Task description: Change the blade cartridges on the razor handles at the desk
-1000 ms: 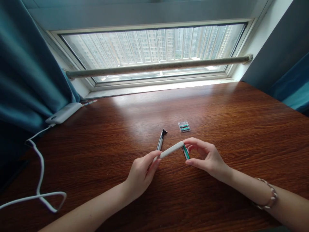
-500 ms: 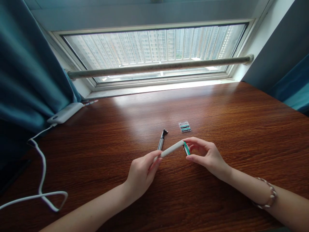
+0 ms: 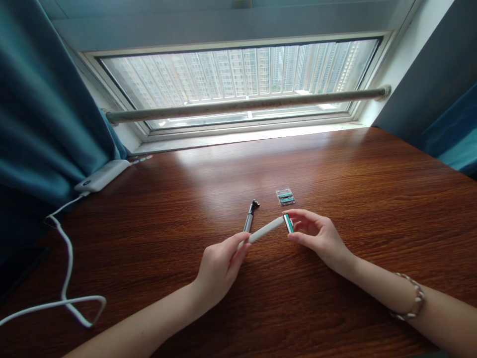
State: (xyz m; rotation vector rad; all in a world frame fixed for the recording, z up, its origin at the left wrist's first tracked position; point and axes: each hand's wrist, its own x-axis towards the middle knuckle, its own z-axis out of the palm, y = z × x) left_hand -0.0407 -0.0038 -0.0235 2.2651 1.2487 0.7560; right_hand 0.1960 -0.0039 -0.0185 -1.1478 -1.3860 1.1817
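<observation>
My left hand (image 3: 222, 261) is closed around the lower end of a white stick-like handle (image 3: 266, 230), which slants up to the right. Between the thumb and fingers of my right hand (image 3: 320, 236) is a small razor blade cartridge (image 3: 288, 223) with green and white strips. The cartridge sits right at the handle's upper tip; whether the two are joined I cannot tell. Just beyond my left fingers lies a grey razor handle (image 3: 249, 219) with a black head end, its lower part hidden. A clear plastic case (image 3: 285, 197) holding green-striped cartridges lies past my right hand.
A white power bank (image 3: 102, 176) rests at the table's far left, and its white cable (image 3: 65, 256) loops down the left side. Blue curtains (image 3: 55, 99) hang on the left. A rail (image 3: 246, 105) crosses the window behind the brown wooden table (image 3: 179, 199).
The cartridge has turned in my right fingers, so more of its white and green face shows. My right fingers have shifted slightly upward. The left hand and the white handle stay in place.
</observation>
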